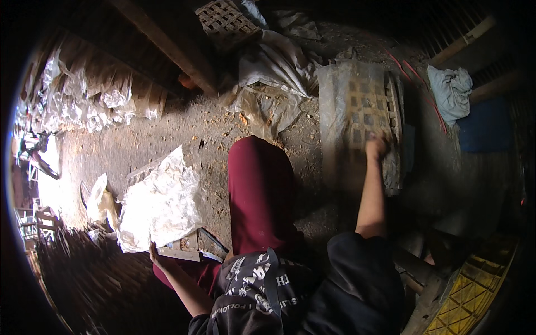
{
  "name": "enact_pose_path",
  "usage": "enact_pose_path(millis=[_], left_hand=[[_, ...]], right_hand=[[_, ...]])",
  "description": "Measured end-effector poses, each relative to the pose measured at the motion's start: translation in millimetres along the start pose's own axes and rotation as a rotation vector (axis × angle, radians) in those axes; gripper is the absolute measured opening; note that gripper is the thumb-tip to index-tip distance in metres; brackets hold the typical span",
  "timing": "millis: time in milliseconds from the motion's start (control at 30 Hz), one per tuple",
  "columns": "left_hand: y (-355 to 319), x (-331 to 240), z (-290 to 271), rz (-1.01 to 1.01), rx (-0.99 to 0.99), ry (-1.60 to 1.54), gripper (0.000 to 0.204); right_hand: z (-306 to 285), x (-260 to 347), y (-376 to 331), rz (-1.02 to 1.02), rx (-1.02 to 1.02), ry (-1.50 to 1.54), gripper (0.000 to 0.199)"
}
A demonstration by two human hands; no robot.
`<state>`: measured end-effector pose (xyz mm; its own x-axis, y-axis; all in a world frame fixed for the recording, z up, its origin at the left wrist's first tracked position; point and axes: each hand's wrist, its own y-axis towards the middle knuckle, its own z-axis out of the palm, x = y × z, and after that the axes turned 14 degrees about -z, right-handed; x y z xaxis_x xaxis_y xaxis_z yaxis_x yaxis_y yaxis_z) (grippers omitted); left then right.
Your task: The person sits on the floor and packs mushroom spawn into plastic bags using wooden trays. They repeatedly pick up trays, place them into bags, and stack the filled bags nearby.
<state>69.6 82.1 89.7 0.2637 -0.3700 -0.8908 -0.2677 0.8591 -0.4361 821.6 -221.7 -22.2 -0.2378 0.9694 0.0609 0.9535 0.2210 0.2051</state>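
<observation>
Closest to the lens was our own dark printed shirt, with a maroon-clad knee rising just beyond it over the gritty dirt floor.

Our left hand reached down to our left and rested at the near edge of a crumpled white plastic sheet. Its fingers were curled against the sheet's rim and the flat slab under it, though we could not tell whether they truly pinched the plastic or only pressed on it. That sheet lay draped over the slab on the ground, just beside our knee.

Our right hand stretched forward at the end of a bare forearm and lay on a large perforated block wrapped in clear plastic film. The fingers looked bunched together on the block's near face; blur kept us from saying whether they gripped the film.

Farther off, a heap of greyish sacks sat beside the wrapped block, with a second latticed block beyond it. A wooden beam ran diagonally across the upper left, above a row of plastic-covered stacks. A pale cloth hung at the far right, well apart from our hand, and a yellow grid-patterned panel lay at the lower right.
</observation>
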Motion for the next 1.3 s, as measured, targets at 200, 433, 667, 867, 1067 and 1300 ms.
enact_pose_path(millis=[200,433,667,867,1067,1300], left_hand=[[26,27,5,-0.086,0.041,-0.109,0.038],[2,-2,8,-0.087,0.084,-0.115,0.039],[10,8,-2,-0.030,0.132,-0.078,0.035],[1,17,-6,0.045,-0.001,-0.051,0.038],[-63,-21,103,-0.203,0.287,-0.133,0.044],[-90,-22,118,-0.008,0.023,-0.187,0.019]], right_hand=[[125,-227,-29,0.008,0.018,-0.395,0.036],[74,-179,-51,0.212,-0.056,0.191,0.007],[105,-219,-35,0.527,-0.010,-0.049,0.027],[116,-235,-26,0.405,-0.176,-0.064,0.031],[80,-213,-27,0.500,-0.203,-0.385,0.035],[-104,23,-31,-0.310,-0.305,0.925,0.041]])
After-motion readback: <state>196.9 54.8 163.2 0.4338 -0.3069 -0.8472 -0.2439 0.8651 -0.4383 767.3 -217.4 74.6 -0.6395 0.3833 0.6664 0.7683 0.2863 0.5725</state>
